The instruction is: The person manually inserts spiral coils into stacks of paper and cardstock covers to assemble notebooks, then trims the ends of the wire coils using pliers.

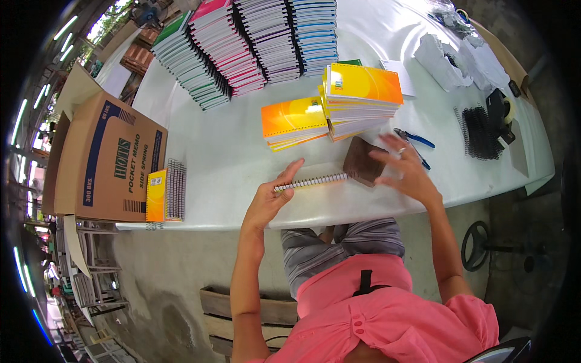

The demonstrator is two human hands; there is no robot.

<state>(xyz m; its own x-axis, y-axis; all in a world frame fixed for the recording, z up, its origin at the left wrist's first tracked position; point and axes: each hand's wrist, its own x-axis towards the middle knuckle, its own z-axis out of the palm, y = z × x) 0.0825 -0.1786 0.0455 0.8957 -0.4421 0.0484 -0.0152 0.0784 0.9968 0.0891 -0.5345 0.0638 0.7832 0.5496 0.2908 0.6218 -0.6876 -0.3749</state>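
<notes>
Left hand (pixel 270 196) clamped on one end of a spiral-bound pad (pixel 315 181), coil uppermost, near the table's (pixel 221 175) front edge; right hand (pixel 407 171) blurred, fingers apart, at the brown block (pixel 358 158), contact unclear; pliers (pixel 422 140) alongside, yellow pads (pixel 366 85) stacked beyond

Held spiral (pixel 318 181): whitish
Block (pixel 362 160): dark brown
Notepads (pixel 363 83): yellow with orange
Trousers (pixel 376 242): grey, striped
Shirt (pixel 387 311): pink

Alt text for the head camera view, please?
A person's left hand holds a spiral notebook at a white table; the open right hand is by a brown block. Yellow notebooks and taller notebook stacks stand beyond.
</notes>
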